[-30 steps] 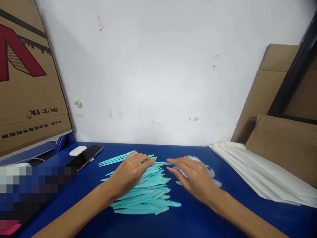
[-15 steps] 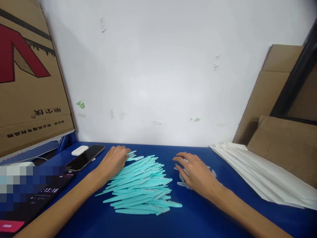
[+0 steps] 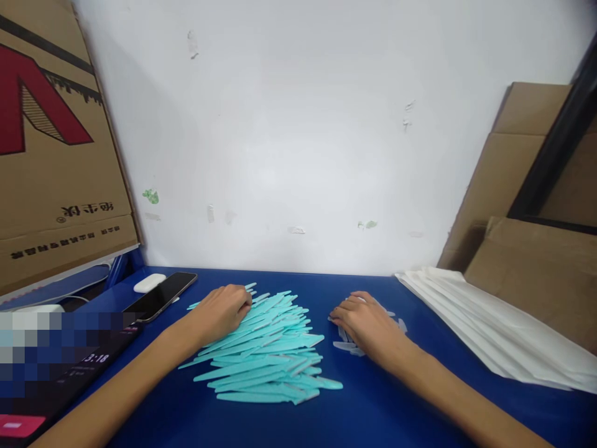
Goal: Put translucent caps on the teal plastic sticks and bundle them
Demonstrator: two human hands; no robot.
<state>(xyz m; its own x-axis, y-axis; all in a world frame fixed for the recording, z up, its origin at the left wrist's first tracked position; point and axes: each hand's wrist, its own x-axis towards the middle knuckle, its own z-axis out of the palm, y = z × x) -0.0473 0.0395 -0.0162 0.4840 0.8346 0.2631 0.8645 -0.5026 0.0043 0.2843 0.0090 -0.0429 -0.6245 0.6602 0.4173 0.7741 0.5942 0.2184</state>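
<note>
A loose pile of slim turquoise eyebrow razors (image 3: 265, 348) lies on the blue table, with handles mostly pointing left. My left hand (image 3: 226, 311) is closed over the pile's upper left part. The turquoise end of one razor (image 3: 192, 305) pokes out on the left side of this hand, and its middle is hidden by the fingers. To the right, small translucent blade caps (image 3: 347, 347) lie in a little heap. My right hand (image 3: 366, 320) rests over them, palm down, its fingers curled and drawn together. Whatever lies under those fingertips is hidden.
Two phones, one dark (image 3: 163, 295) and one with a lit screen (image 3: 69, 373), lie at left beside a white earbud case (image 3: 149, 283). White paper sheets (image 3: 489, 330) are stacked at right. Cardboard (image 3: 60, 186) stands at left, and a white wall (image 3: 298, 137) closes off the back.
My left hand has moved slightly right and nearer me, and a razor end now shows at its left. My right hand's spread fingers have closed down onto the caps.
</note>
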